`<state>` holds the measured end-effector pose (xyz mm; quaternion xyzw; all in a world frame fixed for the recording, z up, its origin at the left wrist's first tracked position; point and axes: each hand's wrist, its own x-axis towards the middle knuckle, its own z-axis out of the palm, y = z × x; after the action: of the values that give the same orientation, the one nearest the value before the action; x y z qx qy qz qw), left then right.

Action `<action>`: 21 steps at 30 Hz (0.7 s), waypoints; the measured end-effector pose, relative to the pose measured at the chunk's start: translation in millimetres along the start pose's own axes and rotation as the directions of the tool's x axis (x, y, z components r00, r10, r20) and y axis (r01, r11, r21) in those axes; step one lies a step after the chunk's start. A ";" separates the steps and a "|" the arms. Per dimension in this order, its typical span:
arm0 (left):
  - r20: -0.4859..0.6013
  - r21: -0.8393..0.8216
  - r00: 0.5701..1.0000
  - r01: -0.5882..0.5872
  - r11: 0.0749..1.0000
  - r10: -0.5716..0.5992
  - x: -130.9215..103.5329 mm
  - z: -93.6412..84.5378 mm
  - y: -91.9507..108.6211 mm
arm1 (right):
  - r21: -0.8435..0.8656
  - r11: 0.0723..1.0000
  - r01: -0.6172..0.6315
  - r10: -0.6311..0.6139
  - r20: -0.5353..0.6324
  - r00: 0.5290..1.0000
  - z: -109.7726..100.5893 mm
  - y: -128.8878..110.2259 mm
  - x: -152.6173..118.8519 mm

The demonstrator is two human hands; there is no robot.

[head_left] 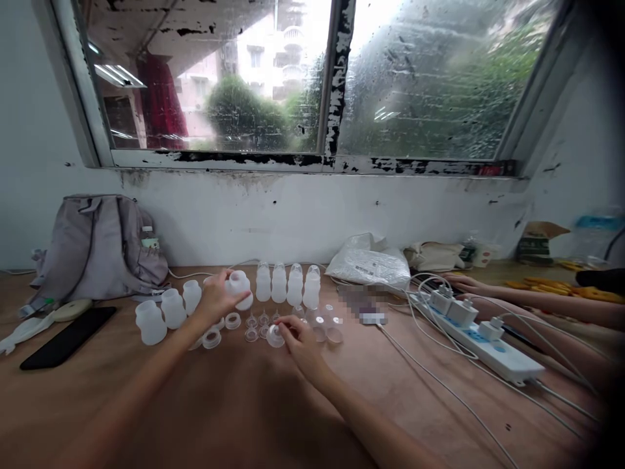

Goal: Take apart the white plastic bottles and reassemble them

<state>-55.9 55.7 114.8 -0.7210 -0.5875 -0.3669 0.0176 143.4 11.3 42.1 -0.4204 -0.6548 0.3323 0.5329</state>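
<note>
My left hand (217, 298) is closed around a translucent white baby bottle (239, 291) with an open neck, tilted toward me just above the table. Between the fingertips of my right hand (301, 342) is a bottle nipple (275, 335) seated in a collar ring. Three open bottles (151, 322) stand left of my left forearm. Several capped bottles (278, 283) form a row behind my hands. Loose collar rings (211, 337) lie by my left wrist, partly hidden by it. Clear nipples (251, 329) stand between my hands, and clear caps (334, 335) sit beyond my right hand.
On the left are a grey backpack (92, 244) and a black phone (68, 337). A plastic bag (368, 264) lies against the wall. At right, a power strip (488, 348) trails white cables near another person's arms (537, 306). A window (219, 98) is above.
</note>
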 end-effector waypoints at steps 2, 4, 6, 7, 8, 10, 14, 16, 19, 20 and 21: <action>0.085 0.207 0.996 0.008 0.978 -0.027 32.0 1.8 -5.2 | -0.077 0.996 0.052 -0.048 0.046 0.998 3.9 1.9 -2.6; 0.131 0.250 0.990 0.017 0.968 -0.052 56.1 11.0 -10.7 | -0.167 0.981 0.102 -0.084 0.112 0.990 6.8 2.9 -5.0; 0.170 0.276 0.983 0.016 0.961 -0.065 70.2 23.2 -15.3 | -0.250 0.958 0.143 -0.101 0.173 0.980 8.8 3.8 -7.1; 0.185 0.292 0.980 0.012 0.956 -0.069 74.0 29.1 -17.2 | -0.284 0.946 0.155 -0.102 0.193 0.976 9.6 4.5 -8.1; 0.196 0.309 0.978 0.008 0.951 -0.071 76.2 34.4 -18.8 | -0.313 0.936 0.161 -0.098 0.207 0.973 10.2 5.3 -9.0; 0.208 0.338 0.975 0.000 0.941 -0.075 77.4 42.8 -21.7 | -0.358 0.919 0.166 -0.087 0.227 0.970 11.3 7.0 -10.9; 0.220 0.368 0.973 -0.020 0.930 -0.066 75.1 53.1 -29.5 | -0.419 0.888 0.190 -0.077 0.271 0.959 12.2 8.8 -13.3; 0.222 0.377 0.973 -0.032 0.926 -0.057 72.8 57.1 -34.1 | -0.451 0.873 0.187 -0.061 0.279 0.958 12.1 8.4 -14.2; 0.215 0.388 0.976 -0.053 0.920 -0.035 68.4 62.8 -39.1 | -0.495 0.853 0.166 -0.025 0.278 0.960 11.7 6.7 -16.1; 0.211 0.390 0.977 -0.061 0.919 -0.024 66.7 64.3 -39.8 | -0.509 0.846 0.157 -0.011 0.278 0.961 11.7 6.0 -16.9; 0.205 0.391 0.979 -0.070 0.918 -0.013 65.1 65.5 -39.9 | -0.524 0.839 0.147 0.003 0.275 0.961 11.9 5.4 -17.7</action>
<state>-54.3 152.3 86.6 -0.7446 -0.6377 -0.1645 0.1087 134.2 -2.3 27.4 -0.4798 -0.8024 0.1673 0.3130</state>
